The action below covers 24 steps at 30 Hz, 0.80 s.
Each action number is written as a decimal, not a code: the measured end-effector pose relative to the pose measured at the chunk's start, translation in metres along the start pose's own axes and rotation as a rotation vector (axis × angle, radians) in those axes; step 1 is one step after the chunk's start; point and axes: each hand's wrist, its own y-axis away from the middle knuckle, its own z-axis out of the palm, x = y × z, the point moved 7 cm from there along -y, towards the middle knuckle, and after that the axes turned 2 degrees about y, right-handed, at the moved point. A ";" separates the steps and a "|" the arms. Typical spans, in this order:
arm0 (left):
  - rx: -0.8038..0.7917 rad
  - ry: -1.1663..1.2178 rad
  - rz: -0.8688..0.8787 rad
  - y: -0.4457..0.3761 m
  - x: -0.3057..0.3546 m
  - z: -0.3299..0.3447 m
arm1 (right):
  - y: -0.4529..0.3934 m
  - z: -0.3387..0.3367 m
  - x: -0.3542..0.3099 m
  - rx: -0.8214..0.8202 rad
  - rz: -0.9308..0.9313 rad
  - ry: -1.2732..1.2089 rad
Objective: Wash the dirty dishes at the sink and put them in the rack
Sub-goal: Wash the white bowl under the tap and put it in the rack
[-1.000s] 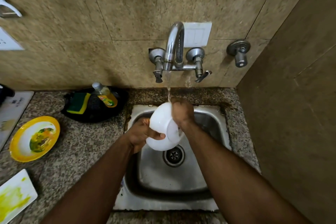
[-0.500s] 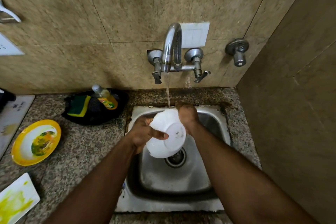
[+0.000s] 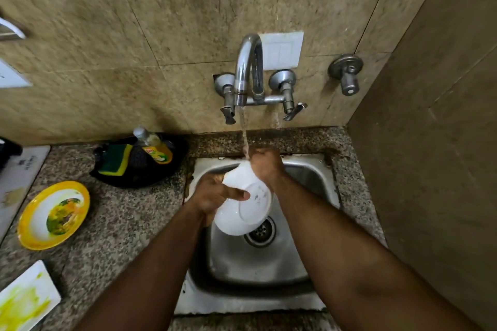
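The white bowl [image 3: 243, 204] has tilted, underside now facing up, both hands gripping.

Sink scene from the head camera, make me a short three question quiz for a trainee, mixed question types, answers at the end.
1. True or false: water is running from the tap onto the right hand.
2. Multiple choice: what does the left hand hold over the sink? A) white bowl B) yellow plate C) sponge
3. Fill in: the yellow plate with food left on it lies on the ____ to the left of the sink.

Key:
1. True.
2. A, the white bowl, its underside turned to the camera.
3. Counter.
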 end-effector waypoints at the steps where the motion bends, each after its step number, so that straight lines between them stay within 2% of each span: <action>1: 0.000 0.017 0.007 0.000 -0.004 0.000 | 0.003 -0.001 0.002 0.004 -0.006 -0.013; 5: 0.029 0.026 -0.001 -0.002 0.001 -0.008 | 0.030 -0.001 -0.009 -0.008 -0.247 0.035; 6: 0.026 0.013 -0.003 -0.004 0.004 -0.010 | 0.030 0.000 -0.009 -0.006 -0.242 -0.034; 8: 0.013 -0.025 0.005 -0.005 0.009 -0.011 | 0.023 0.001 0.000 -0.013 -0.116 -0.205; 12: 0.044 0.011 -0.002 0.000 0.000 -0.014 | 0.010 0.003 0.027 -0.078 0.171 -0.225; 13: 0.055 0.042 0.002 0.000 -0.004 -0.015 | 0.013 0.001 0.027 -0.065 0.183 -0.261; 18: 0.085 0.190 0.013 -0.001 -0.009 -0.020 | 0.029 -0.005 0.012 -0.025 -0.063 -0.380; 24: 0.034 0.196 -0.059 -0.001 -0.009 -0.016 | 0.023 -0.012 0.021 0.048 0.053 -0.472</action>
